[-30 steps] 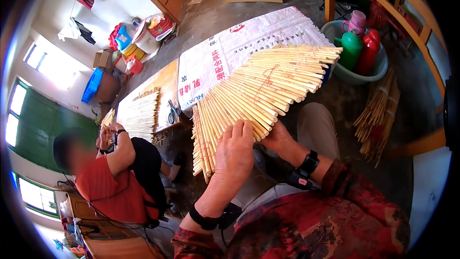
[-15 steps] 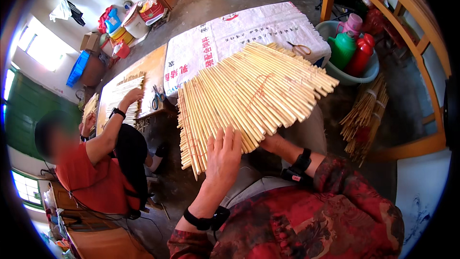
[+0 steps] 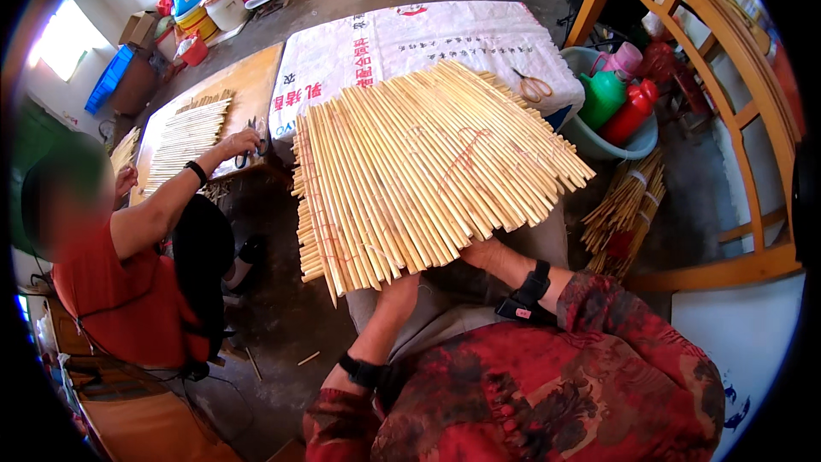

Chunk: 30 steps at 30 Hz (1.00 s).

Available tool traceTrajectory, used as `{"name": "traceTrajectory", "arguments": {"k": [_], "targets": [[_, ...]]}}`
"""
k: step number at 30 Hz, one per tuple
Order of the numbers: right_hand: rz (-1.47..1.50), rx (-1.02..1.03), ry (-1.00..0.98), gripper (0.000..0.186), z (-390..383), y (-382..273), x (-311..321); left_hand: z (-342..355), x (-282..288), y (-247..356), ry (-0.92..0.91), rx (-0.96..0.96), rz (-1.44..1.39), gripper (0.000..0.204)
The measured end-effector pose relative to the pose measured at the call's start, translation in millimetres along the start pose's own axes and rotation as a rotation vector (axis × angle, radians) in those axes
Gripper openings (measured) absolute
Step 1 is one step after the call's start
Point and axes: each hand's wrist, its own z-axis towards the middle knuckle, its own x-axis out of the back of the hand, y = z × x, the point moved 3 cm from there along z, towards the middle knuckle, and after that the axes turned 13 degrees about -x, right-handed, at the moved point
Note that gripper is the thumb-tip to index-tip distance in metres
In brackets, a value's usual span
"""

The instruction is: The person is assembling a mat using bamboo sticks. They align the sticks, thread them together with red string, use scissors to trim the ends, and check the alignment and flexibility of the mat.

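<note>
A wide mat of pale reed stalks, laid side by side and bound with reddish thread, spreads in front of me. Its far part rests over the covered table, while the near edge reaches above my lap. My left hand is beneath the near edge, with its fingers hidden by the stalks. Farther right, my right hand also goes under the mat, and its fingers cannot be seen. A loose knot of red thread lies on top, right of the middle.
Scissors lie on the white printed sheet covering the table. At left, a co-worker in red reaches to dark scissors beside another reed mat. Right are a basin with flasks, reed bundles and a wooden frame.
My left hand has gone from the top of the near edge to underneath it. The co-worker's hand has moved from their reed mat to the dark scissors. My view has shifted slightly.
</note>
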Motion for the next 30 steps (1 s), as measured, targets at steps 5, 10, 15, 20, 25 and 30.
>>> {"name": "traceTrajectory", "arguments": {"k": [5, 10, 15, 20, 25, 30], "targets": [[-0.213, 0.038, 0.179, 0.044, -7, -12, 7, 25, -5, 27, 0.242, -0.128, -0.829, 0.056], [-0.441, -0.122, 0.244, 0.036, -36, -25, 13, 36, -4, 37, 0.329, -0.103, -1.229, 0.060], [-0.466, -0.150, 0.122, 0.041, -99, -78, -55, 39, -12, 42, 0.517, -0.081, -1.260, 0.065], [-0.010, -0.091, 0.109, 0.050, -109, -88, -59, 43, -22, 37, 0.612, -0.087, -1.262, 0.066], [0.079, -0.015, 0.287, 0.045, -92, -101, -69, 52, -3, 64, 0.616, -0.161, -1.100, 0.047], [-0.030, 0.002, 0.263, 0.043, -56, -166, -147, 88, 44, 107, 0.538, -0.196, -1.155, 0.004]]}}
